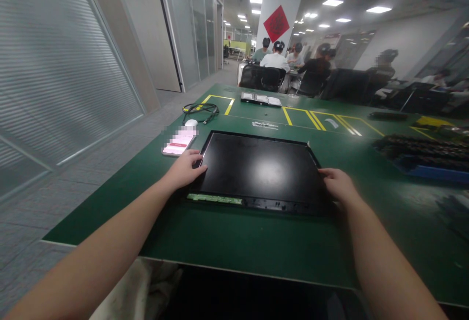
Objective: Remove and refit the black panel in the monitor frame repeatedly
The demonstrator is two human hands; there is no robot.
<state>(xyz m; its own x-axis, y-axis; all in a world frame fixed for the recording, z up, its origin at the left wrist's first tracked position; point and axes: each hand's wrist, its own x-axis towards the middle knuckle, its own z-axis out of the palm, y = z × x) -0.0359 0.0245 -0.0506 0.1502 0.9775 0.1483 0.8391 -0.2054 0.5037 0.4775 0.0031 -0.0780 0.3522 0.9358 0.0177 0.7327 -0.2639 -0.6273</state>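
A black flat display panel (258,166) lies face up on the green table (234,242), with a narrow green circuit strip (214,199) along its near edge. My left hand (185,168) rests on the panel's left edge, fingers curled onto the rim. At the panel's right near corner my right hand (339,185) grips the edge, fingers bent over it. Both forearms reach in from the bottom of the view.
A phone (179,143) with a lit screen lies left of the panel, with a white mouse (191,122) and a coiled black cable (201,110) behind it. Flat parts (261,98) sit farther back. A blue tray of dark parts (425,156) stands right. Several seated people work behind.
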